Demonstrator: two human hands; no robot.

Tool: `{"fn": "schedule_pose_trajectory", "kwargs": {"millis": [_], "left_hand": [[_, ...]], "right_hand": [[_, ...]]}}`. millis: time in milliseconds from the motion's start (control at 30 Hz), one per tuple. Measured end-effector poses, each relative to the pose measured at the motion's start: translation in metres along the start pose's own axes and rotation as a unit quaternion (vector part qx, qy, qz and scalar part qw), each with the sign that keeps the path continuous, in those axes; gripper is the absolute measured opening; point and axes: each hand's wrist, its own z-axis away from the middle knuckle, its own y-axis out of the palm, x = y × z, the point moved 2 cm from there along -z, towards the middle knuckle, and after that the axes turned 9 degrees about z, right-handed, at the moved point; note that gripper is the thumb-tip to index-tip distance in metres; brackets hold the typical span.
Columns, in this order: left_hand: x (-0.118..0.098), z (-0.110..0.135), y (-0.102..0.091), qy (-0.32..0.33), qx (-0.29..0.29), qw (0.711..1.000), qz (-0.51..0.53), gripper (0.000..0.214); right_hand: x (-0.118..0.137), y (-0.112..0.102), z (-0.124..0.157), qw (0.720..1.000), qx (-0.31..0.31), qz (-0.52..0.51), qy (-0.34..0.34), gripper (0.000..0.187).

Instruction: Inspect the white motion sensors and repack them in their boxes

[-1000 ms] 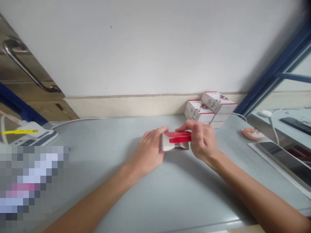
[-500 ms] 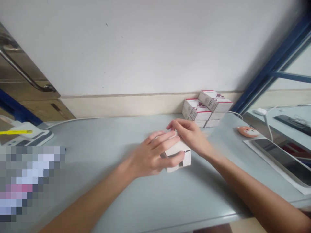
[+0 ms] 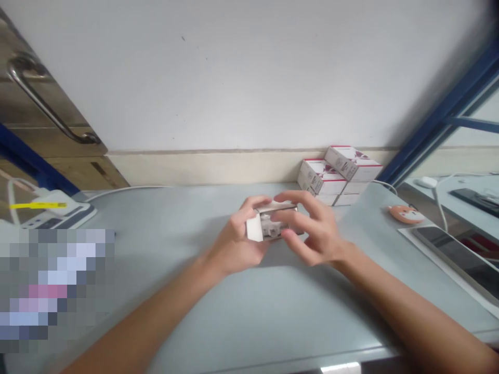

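Note:
A small white cardboard box [image 3: 254, 228] is held just above the desk, its open side turned up toward me. Inside it lies a pale, greyish object [image 3: 270, 226], too blurred to name. My left hand [image 3: 237, 241] is closed around the box's left side, with fingers behind it and the thumb side below. My right hand [image 3: 317, 228] is at the right end of the box, fingers curved and spread apart. One of its fingers reaches over the opening, and the thumb is by the near right edge. Whether those fingertips press on anything is unclear.
White boxes with red trim [image 3: 331, 182] are stacked against the wall at the back right. An orange mouse [image 3: 406, 213] and a dark phone-like slab [image 3: 460, 259] on white lie to the right. A white device with a yellow strip [image 3: 58, 208] stands at left on the grey desk [image 3: 187, 306].
The box has been turned so its open side now faces up. My left hand went from lying over it to gripping its side. My right hand shifted to its right end, fingers spreading.

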Motion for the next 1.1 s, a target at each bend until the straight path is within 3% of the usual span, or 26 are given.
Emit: {"fn": "schedule_pose_trajectory", "kwargs": {"millis": [133, 233, 400, 467, 633, 833, 967, 1100], "left_hand": [[0.014, 0.0, 0.0, 0.123, -0.067, 0.99, -0.036, 0.072], [0.019, 0.001, -0.004, 0.172, -0.076, 0.977, -0.099, 0.078], [0.013, 0.0, -0.016, 0.252, -0.064, 0.934, -0.243, 0.071], [0.011, -0.001, -0.02, 0.259, -0.07, 0.923, -0.275, 0.069], [0.009, -0.004, -0.02, 0.24, -0.1, 0.915, -0.308, 0.07], [0.006, -0.003, -0.017, 0.233, -0.11, 0.907, -0.334, 0.066], [0.005, -0.004, -0.017, 0.233, -0.107, 0.902, -0.347, 0.063], [0.004, -0.004, -0.017, 0.226, -0.113, 0.899, -0.358, 0.062]], "right_hand": [[-0.007, -0.002, -0.002, 0.998, -0.056, 0.002, 0.042, 0.017], [-0.015, -0.003, -0.002, 0.992, -0.092, 0.014, 0.083, 0.021], [-0.021, 0.004, 0.0, 0.991, -0.009, 0.019, 0.131, 0.027], [-0.021, 0.007, 0.001, 0.989, 0.003, 0.014, 0.145, 0.03], [-0.021, 0.009, 0.002, 0.986, -0.031, 0.053, 0.157, 0.026], [-0.019, 0.01, 0.002, 0.99, -0.011, 0.025, 0.136, 0.031], [-0.016, 0.013, 0.001, 0.99, 0.034, 0.025, 0.131, 0.032], [-0.015, 0.011, -0.002, 0.989, 0.045, 0.004, 0.139, 0.023]]}}
